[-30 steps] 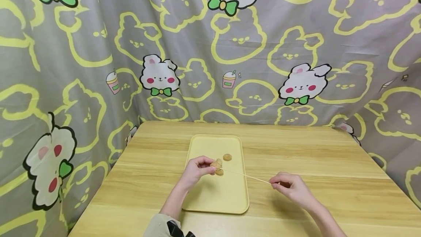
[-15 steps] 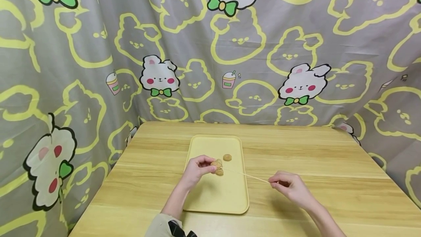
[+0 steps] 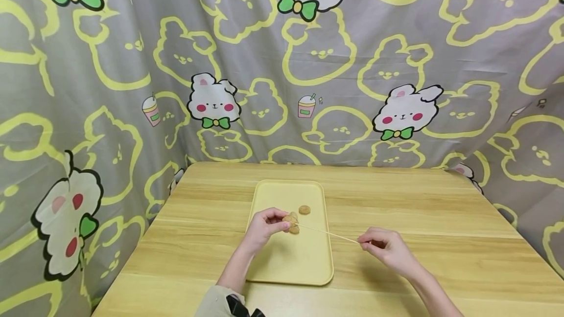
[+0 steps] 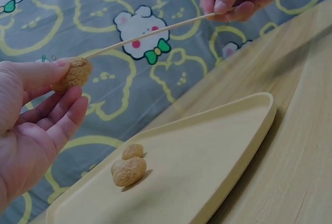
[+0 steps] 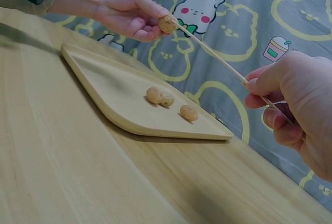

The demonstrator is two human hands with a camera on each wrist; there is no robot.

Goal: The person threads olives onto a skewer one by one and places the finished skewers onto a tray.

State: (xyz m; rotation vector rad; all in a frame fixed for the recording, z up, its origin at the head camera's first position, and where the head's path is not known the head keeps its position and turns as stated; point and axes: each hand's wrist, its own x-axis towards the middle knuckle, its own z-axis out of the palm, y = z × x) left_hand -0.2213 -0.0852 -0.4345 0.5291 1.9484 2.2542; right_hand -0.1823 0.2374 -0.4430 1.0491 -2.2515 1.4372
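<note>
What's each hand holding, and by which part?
Left hand: a ball, by the side away from the stick. Right hand: the stick, near the end farthest from the ball.

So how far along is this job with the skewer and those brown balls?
Looks done: the wooden skewer is in the right hand, its far end meeting a brown ball. In hand: the left hand pinches that ball; how deep the skewer goes I can't tell. Probably left: the three loose balls on the yellow tray, since none of them is on the skewer.
</note>
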